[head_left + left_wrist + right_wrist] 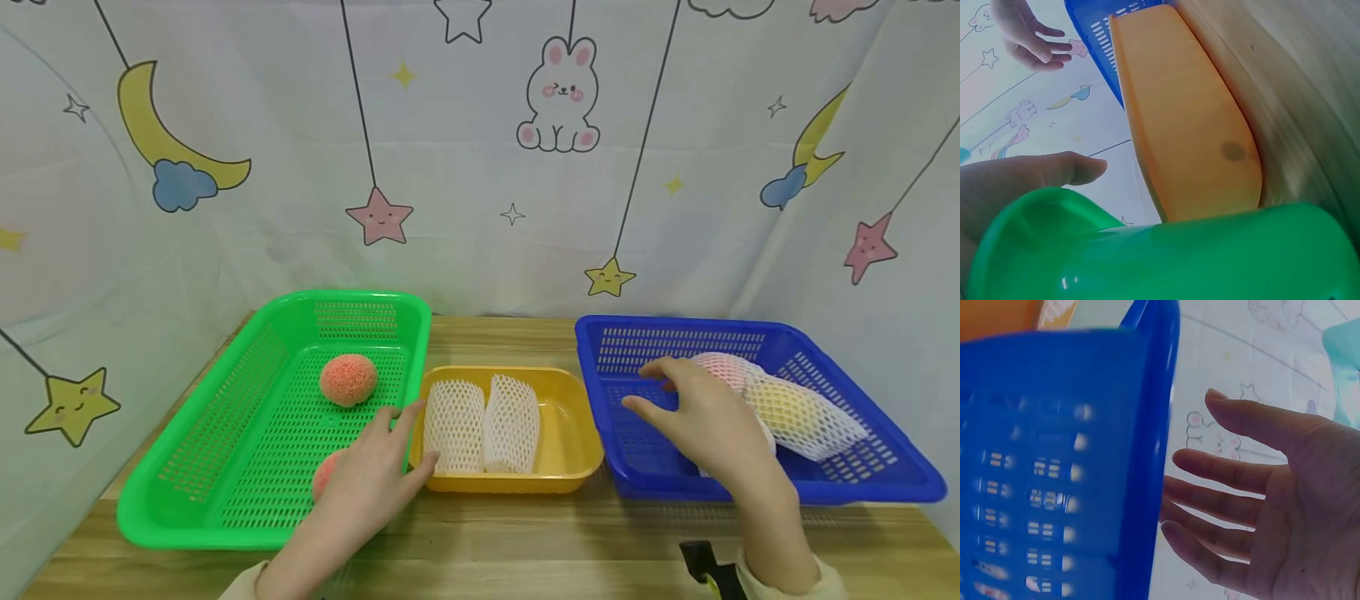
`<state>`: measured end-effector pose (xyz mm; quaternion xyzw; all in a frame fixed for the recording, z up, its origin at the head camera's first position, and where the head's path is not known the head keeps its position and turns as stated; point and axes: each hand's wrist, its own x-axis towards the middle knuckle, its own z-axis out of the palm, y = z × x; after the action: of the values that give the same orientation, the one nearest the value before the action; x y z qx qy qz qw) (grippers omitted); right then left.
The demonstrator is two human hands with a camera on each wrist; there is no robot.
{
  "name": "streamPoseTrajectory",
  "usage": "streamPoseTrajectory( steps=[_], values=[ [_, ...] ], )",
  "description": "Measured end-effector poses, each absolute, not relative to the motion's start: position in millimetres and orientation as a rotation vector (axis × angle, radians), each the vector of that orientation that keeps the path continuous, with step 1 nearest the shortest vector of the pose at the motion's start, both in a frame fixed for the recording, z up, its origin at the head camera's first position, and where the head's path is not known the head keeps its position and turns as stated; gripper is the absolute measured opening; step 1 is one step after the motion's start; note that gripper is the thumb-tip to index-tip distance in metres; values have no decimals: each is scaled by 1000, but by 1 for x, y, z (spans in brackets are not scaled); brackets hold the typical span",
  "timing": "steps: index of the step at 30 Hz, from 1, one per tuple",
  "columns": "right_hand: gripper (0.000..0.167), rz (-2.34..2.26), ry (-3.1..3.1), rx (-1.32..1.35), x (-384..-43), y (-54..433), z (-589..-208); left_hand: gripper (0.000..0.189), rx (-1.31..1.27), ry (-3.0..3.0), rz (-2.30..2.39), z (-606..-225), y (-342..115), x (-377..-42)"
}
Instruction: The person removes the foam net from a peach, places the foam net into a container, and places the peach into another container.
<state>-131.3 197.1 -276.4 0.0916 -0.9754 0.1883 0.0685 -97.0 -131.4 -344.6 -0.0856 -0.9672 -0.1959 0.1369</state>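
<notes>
My left hand (367,475) hovers over the right side of the green basket (146,500), fingers loosely spread and holding nothing. Inside that basket lie two coral-coloured, rough-textured balls; the far ball (348,380) shows fully, the near ball (323,475) is partly covered by the hand. Over the blue basket (667,487) is my right hand (708,417), its fingers apart with nothing between them. Beneath and beside it sit a yellowish piece in white foam netting (787,408) and a pinkish netted piece (720,367), partly hidden by the hand.
Between the baskets stands a yellow tray (558,433) with two white foam net sleeves, a left sleeve (455,425) and a right sleeve (512,425). All three containers rest on a wooden table (510,542). A printed white curtain (465,167) hangs close behind.
</notes>
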Motion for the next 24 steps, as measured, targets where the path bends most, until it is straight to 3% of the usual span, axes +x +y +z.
streamPoseTrajectory(
  steps=[14,24],
  values=[
    [61,556,-2984,193,-150,244,-292,65,-261,-2776,-521,-352,-127,-95],
    [77,494,-3102,123,-158,269,-301,75,-211,-2818,-480,-355,-122,-93]
  ],
)
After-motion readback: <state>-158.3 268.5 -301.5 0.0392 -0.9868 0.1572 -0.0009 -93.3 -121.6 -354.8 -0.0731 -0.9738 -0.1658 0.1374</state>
